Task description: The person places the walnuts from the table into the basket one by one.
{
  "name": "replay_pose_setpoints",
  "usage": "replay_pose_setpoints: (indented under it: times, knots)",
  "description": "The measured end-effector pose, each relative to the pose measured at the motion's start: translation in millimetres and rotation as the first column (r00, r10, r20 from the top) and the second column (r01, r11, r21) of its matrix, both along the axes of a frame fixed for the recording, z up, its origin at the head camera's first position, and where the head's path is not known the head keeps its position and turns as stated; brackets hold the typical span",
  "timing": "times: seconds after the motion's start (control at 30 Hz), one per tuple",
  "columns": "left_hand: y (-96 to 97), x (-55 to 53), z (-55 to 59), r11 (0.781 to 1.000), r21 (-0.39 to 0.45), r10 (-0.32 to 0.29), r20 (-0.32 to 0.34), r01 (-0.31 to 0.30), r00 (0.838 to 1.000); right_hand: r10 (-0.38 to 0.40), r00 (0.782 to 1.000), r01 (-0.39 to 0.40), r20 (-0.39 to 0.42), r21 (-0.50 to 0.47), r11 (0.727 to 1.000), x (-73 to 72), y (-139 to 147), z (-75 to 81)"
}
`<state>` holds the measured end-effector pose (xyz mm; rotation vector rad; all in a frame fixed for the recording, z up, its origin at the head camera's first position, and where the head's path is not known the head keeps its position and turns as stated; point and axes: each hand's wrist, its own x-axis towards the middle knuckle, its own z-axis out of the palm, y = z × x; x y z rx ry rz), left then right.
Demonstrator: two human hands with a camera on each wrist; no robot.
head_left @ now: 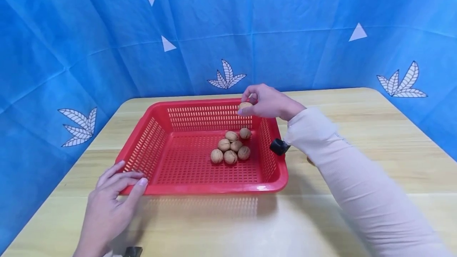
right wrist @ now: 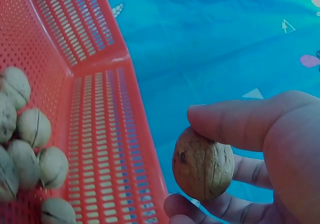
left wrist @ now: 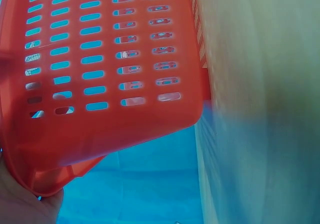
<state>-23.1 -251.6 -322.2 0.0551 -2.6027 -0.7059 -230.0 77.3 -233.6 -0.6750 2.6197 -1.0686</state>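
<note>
A red plastic basket (head_left: 207, 188) with slotted walls stands on the table. Several walnuts (head_left: 230, 157) lie grouped on the right side of its floor. My left hand (head_left: 112, 201) grips the rim at the near left corner; part of that hand (left wrist: 30, 204) shows below the rim in the left wrist view. Above the far right corner, my right hand (head_left: 265, 102) pinches one walnut (right wrist: 204, 164) between thumb and fingers. In the right wrist view this walnut shows beside the basket wall, higher than the others.
A brown thing (head_left: 310, 162), mostly hidden by the right sleeve (head_left: 357, 185), lies on the wooden table (head_left: 221, 229) right of the basket. A blue cloth (head_left: 200, 31) with leaf and triangle prints hangs behind the table and along its sides.
</note>
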Motion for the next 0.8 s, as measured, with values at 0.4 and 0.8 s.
replay_pose_setpoints:
  times: [0.4, 0.8]
  knots:
    - [-3.3, 8.3, -4.6, 0.999, -0.019, 0.032, 0.072, -0.031, 0.997, 0.104, 0.991, -0.099, 0.082, -0.055, 0.994, 4.7, -34.0, -15.7]
    - [1.0, 0.9, -1.1, 1.000, 0.003, -0.006, -0.023, 0.007, 1.000, 0.135, 0.984, -0.129, 0.113, -0.062, 0.990, 3.0, -52.0, -19.1]
